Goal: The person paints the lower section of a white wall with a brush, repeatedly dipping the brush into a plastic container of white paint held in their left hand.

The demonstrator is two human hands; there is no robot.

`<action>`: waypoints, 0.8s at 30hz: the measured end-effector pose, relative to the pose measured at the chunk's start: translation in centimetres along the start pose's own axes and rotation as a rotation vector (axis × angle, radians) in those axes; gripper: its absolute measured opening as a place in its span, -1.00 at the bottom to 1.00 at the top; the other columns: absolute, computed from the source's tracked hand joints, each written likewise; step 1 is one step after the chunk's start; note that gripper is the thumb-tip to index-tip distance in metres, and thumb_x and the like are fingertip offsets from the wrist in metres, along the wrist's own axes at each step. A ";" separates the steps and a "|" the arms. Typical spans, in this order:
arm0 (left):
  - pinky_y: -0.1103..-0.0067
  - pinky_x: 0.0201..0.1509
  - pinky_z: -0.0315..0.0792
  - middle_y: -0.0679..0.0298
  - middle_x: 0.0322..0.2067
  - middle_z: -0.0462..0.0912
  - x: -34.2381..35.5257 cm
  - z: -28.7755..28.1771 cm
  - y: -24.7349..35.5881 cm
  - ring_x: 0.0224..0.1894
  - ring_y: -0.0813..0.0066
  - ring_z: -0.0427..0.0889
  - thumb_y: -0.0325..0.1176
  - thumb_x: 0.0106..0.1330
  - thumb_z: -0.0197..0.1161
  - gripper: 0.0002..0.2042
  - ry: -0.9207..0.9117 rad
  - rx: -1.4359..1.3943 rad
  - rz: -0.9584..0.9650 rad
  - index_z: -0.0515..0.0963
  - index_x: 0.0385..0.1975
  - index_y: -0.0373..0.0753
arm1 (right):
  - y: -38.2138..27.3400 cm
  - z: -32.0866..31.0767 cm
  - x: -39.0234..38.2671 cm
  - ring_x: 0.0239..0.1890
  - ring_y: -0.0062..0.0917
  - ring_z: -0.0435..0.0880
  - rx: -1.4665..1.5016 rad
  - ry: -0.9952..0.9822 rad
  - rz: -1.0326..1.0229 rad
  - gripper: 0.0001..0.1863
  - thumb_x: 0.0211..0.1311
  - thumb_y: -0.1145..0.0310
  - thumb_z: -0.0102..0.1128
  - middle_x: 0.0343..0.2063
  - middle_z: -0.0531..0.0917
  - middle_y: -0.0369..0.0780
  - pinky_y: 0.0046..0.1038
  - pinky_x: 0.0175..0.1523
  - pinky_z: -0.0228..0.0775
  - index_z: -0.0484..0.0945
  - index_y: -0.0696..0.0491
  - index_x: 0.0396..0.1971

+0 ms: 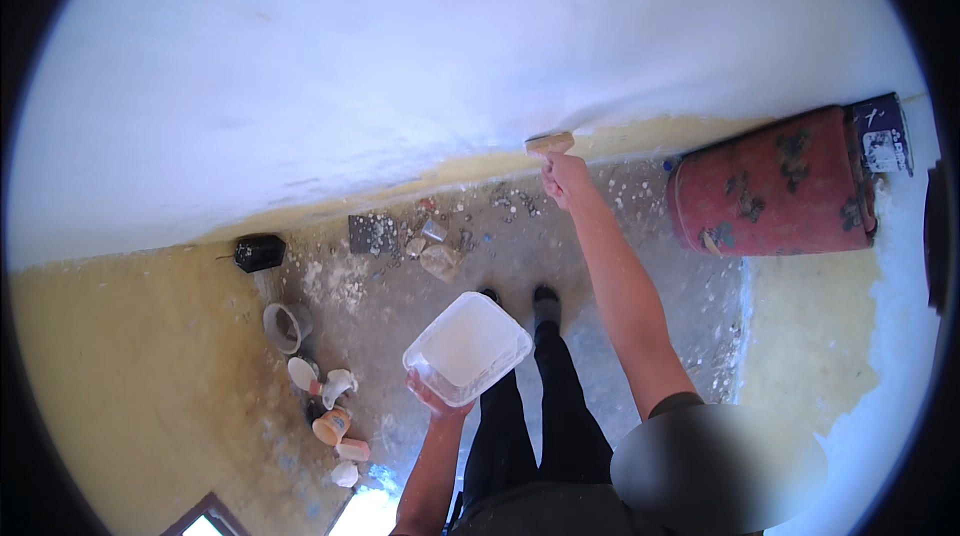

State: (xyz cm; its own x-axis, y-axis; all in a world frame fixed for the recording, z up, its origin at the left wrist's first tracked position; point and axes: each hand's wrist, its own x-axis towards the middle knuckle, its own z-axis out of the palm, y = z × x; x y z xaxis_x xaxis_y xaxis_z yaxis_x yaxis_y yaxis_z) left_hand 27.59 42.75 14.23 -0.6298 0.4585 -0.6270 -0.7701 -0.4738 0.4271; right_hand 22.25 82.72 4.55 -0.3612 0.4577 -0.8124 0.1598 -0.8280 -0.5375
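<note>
My right hand (566, 179) reaches out to the wall, its fingers closed round what looks like a wide paintbrush (550, 142) with a tan body and a dark edge. The brush is at the lower part of the wall (430, 56), where the white coat meets a bare yellow strip. At waist height, my left hand (440, 394) grips a white rectangular plastic tub (468, 348) by its near left corner. The tub is open at the top and white inside; I cannot make out how much it holds.
To the right lies a red drum (770, 186) with dark patches, beside a dark blue can (882, 136). A black container (259, 253), a bucket (288, 327) and several tubs line the left wall. Stones (440, 261) and a dark panel (372, 234) lie on the paint-spotted floor (390, 306).
</note>
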 end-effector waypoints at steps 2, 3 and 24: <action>0.15 0.14 0.40 0.18 0.11 0.46 -0.3 0.6 0.8 0.12 0.12 0.46 0.30 0.11 0.02 -0.24 0.025 0.039 0.059 0.31 0.21 -0.14 | -2.0 2.1 -6.3 -0.81 -0.73 0.14 -0.051 -0.005 -0.078 -0.85 0.27 0.34 -0.04 -0.70 0.31 -0.34 -0.62 -0.78 -0.12 0.32 0.06 -0.46; 0.15 0.14 0.40 0.18 0.11 0.46 -0.3 1.1 0.7 0.12 0.12 0.46 0.29 0.11 0.03 -0.24 0.028 0.054 0.071 0.31 0.21 -0.14 | -3.9 2.2 -9.6 -0.81 -0.74 0.14 -0.044 -0.039 -0.132 -0.87 0.27 0.34 -0.04 -0.68 0.32 -0.34 -0.63 -0.79 -0.11 0.33 0.06 -0.43; 0.17 0.13 0.41 0.15 0.09 0.47 -0.8 2.1 0.8 0.10 0.13 0.49 0.29 0.12 0.04 -0.24 -0.023 0.320 0.087 0.31 0.20 -0.17 | -2.3 -2.7 -7.0 -0.74 -0.81 0.22 0.061 -0.445 -0.462 -0.85 0.38 0.18 0.00 -0.62 0.35 -0.42 -0.73 -0.73 -0.03 0.34 -0.10 -0.20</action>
State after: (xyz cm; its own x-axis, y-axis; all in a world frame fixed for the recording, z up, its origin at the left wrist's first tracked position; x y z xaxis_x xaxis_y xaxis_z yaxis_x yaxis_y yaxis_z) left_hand 27.29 43.56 16.46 -0.6941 0.4450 -0.5658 -0.7037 -0.2538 0.6636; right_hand 26.90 82.26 10.84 -0.7292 0.6039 -0.3220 -0.1511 -0.6009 -0.7849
